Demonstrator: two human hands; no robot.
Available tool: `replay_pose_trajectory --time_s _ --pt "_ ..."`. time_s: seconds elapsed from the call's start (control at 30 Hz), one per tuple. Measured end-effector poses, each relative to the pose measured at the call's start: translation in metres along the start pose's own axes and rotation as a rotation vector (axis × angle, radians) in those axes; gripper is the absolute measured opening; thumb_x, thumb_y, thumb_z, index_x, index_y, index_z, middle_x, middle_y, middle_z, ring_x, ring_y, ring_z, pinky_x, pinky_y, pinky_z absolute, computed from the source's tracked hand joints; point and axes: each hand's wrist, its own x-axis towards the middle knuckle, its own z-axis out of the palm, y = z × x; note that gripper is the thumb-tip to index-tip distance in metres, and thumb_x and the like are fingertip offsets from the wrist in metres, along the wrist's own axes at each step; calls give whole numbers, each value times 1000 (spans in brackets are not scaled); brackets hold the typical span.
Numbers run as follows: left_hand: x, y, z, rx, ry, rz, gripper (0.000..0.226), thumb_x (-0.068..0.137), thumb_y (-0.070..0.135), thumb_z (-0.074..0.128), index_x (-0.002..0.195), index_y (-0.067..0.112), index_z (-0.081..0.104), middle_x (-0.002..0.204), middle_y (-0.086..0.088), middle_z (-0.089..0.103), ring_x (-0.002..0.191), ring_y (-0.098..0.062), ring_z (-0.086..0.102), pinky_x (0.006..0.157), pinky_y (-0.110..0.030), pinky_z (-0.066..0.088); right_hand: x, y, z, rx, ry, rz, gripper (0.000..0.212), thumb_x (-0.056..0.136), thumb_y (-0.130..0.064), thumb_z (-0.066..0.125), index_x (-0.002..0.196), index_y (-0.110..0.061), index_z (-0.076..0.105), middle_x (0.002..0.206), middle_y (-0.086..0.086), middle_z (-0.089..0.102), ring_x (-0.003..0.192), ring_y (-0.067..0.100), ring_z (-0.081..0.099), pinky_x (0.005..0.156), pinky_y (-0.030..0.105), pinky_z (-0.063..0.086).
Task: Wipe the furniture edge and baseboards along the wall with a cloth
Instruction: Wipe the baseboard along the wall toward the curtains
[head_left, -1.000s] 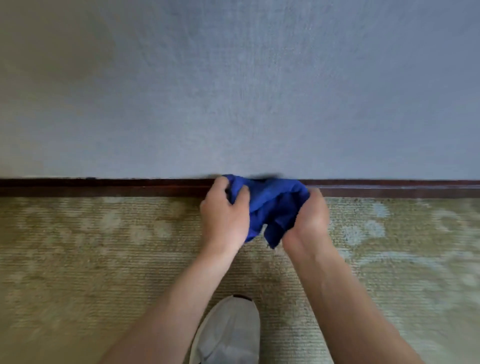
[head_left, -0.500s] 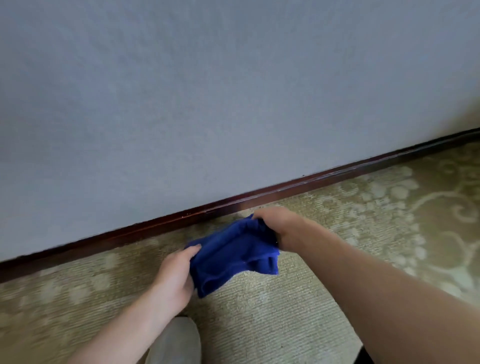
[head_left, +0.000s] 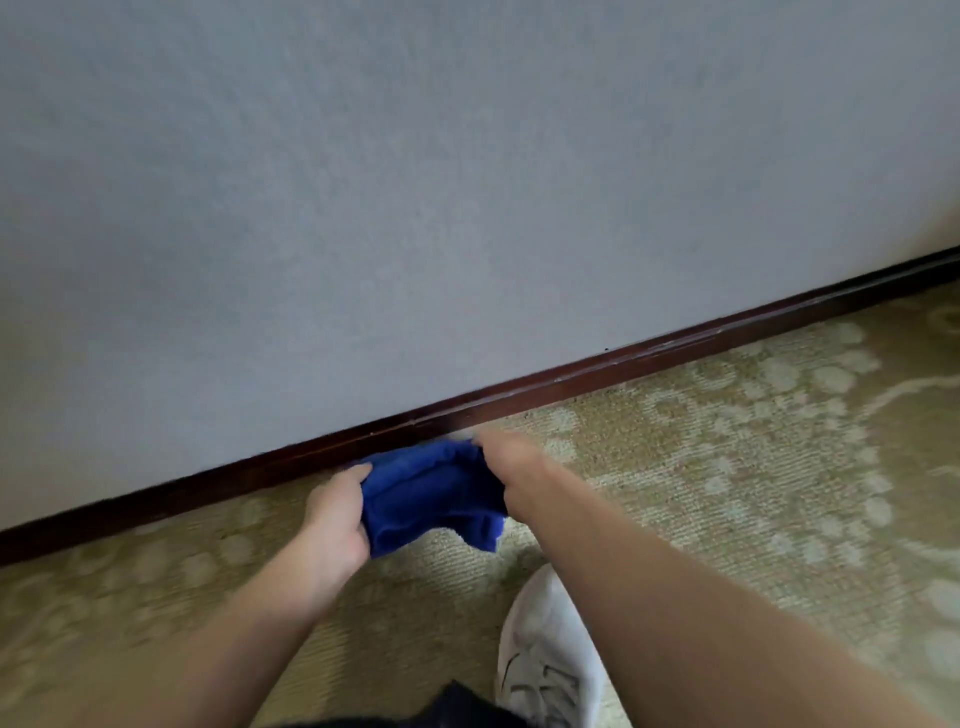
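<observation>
Two hands share the load: left hand (head_left: 332, 512) and right hand (head_left: 511, 467) each grip an end of the blue cloth (head_left: 431, 493). Soft, light, floppy; best bunched at edges. Held just beside the dark baseboard (head_left: 649, 358), above carpet (head_left: 727, 467).

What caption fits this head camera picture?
Both hands, left and right, hold a blue cloth by the dark baseboard.
</observation>
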Motion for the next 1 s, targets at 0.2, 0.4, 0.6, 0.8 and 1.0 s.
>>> replay_pose_trajectory --time_s 0.2,0.4,0.6,0.8,1.0 --pt "42 -16 54 -270 18 3 49 80 23 50 123 1 59 115 -23 68 85 -39 69 49 -34 53 64 -3 12 142 22 14 32 79 -18 54 106 -3 59 90 14 62 78 27 56 61 30 43" --pt "12 -28 114 -212 -13 54 25 92 9 58 116 6 55 101 -12 67 77 -22 66 57 -24 53 68 -31 -67 278 267 54 22 91 -22 41 83 -7 55 80 13 58 75 27 57 69 32 42" --pt "14 -28 106 -210 98 45 27 91 14 60 117 7 56 104 -16 69 84 -30 69 65 -34 56 61 -25 -45 397 246 62 20 97 -21 38 92 -9 53 82 9 55 79 25 54 66 30 40" --pt "55 -32 62 -324 419 154 40 85 25 57 124 15 59 113 -13 70 88 -32 71 58 -41 57 78 5 6 307 -180 43 15 94 -13 40 101 -10 54 89 12 59 73 23 57 59 23 48" --pt "0 -38 123 -94 298 352 16 90 20 65 103 18 58 100 -13 65 80 -28 65 66 -38 54 79 -12 -55 607 73 79 22 83 -25 46 97 -12 57 86 14 55 67 25 52 52 27 39"
